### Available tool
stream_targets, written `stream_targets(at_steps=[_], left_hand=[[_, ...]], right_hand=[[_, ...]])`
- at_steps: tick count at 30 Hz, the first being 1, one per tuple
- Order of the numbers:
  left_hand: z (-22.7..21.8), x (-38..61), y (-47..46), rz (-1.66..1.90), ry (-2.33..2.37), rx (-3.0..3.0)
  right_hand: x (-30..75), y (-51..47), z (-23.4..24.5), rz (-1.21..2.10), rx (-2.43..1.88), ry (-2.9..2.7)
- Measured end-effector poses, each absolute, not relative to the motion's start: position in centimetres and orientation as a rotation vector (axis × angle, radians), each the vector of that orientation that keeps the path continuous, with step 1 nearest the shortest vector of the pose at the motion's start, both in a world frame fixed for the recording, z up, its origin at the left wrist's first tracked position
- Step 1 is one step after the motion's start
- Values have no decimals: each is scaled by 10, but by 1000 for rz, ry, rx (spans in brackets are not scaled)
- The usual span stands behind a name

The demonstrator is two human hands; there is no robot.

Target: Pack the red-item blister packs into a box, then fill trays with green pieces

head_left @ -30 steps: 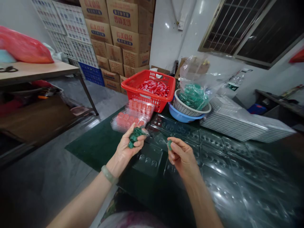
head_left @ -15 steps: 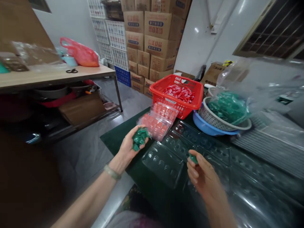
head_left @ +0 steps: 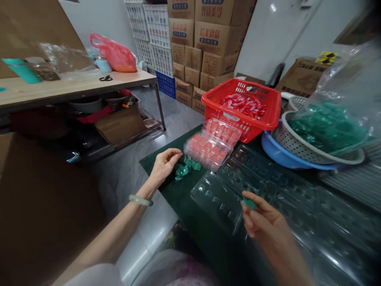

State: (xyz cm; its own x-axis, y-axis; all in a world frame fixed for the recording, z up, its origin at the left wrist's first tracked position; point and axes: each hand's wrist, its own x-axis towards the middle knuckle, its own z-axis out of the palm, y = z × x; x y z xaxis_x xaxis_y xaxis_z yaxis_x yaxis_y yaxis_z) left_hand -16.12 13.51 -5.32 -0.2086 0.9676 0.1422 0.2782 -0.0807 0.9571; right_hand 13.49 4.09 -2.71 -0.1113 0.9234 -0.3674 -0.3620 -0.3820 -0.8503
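My right hand (head_left: 264, 218) pinches one small green wrapped piece (head_left: 249, 203) between thumb and fingertips, above clear plastic blister trays. Several similar green pieces (head_left: 188, 167) lie loose on the dark green tabletop, just beside my left hand (head_left: 166, 162). The left hand's thumb and fingers are drawn together; whether anything is between them is hidden. Between the hands lies an open clear tray (head_left: 216, 202) with moulded hollows. Behind the loose pieces, an opened clear pack (head_left: 210, 147) has red pieces in its hollows.
A red basket (head_left: 242, 119) of red-and-white wrapped pieces stands at the table's back. To its right, a grey colander (head_left: 300, 137) holding a bag of green pieces sits in a blue basin (head_left: 276, 149). More clear trays (head_left: 342, 222) cover the right side. Scissors (head_left: 106, 78) lie on another table.
The green pieces that lay in my left palm are now on the tabletop, and that hand has turned over with its fingers closed. My right hand still holds its green piece. The view has shifted.
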Motion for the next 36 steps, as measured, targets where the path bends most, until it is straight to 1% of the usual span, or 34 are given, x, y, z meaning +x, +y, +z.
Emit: stream_targets(at_steps=[3,7,10,13,16,18,21,23,27,30,36], left_hand=[[-57,-170,127,1283,1603,1662],[-65,-166,107,1051,1441,2177],[-71,-161,97,929,1426,2282],[-71,-158,92,939,1440,2312],[-58,-147,83,1141,1493,2191],[-46,-131,72,1234,1407,2011],[-30,-102,55,1144,1104,1750],[-27,-87,47,1125,982,1607],[-31,-72,41,1200,1001,1334],[-34,-68,38,1173,1010,1176],[-37,-58,32,1141,1072,1042]], right_hand=[[131,43,-28,1638,-1242,-706],[124,46,-31,1600,-1303,-717],[121,45,-32,1617,-1318,-753],[118,44,-33,1626,-1310,-759],[110,42,-34,1632,-1266,-779],[100,41,-35,1640,-1229,-827],[84,38,-38,1615,-1188,-962],[75,36,-40,1583,-1183,-1036],[69,30,-43,1532,-1213,-1072],[71,25,-45,1484,-1291,-1081],[82,14,-47,1399,-1474,-1209]])
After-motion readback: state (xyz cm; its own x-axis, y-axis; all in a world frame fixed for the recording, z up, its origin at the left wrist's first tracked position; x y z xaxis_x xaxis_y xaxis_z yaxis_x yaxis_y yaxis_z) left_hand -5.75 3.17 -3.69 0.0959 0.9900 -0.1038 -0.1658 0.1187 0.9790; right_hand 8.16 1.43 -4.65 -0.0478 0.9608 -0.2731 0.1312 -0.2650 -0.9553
